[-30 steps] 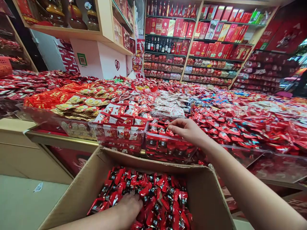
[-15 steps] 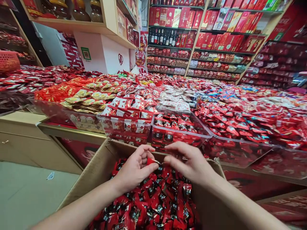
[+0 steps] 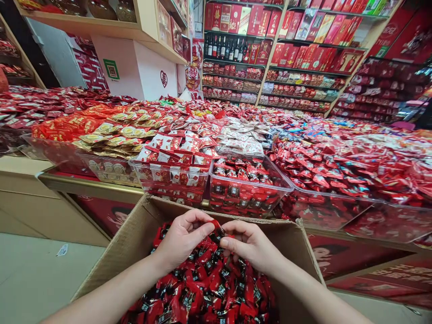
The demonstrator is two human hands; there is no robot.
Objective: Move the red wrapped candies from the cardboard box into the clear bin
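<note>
A red and black wrapped candy is pinched between both my hands, above an open cardboard box. My left hand is closed on its left end, thumb and forefinger pressed together. My right hand grips the right end with thumb and fingers. Below them, a heap of the same red and black wrapped candies fills the bottom of the box. Just beyond the box stands a clear plastic bin with matching candies stacked in rows inside.
Beside that bin sits another clear bin of red and white packets. A large heap of red wrapped sweets rises to the right. Shelves with gift boxes and bottles line the back wall. Pale floor shows at left.
My right hand has come down and inward and now grips the candy that my left hand held. The view has shifted slightly, with more of the box's far wall showing.
</note>
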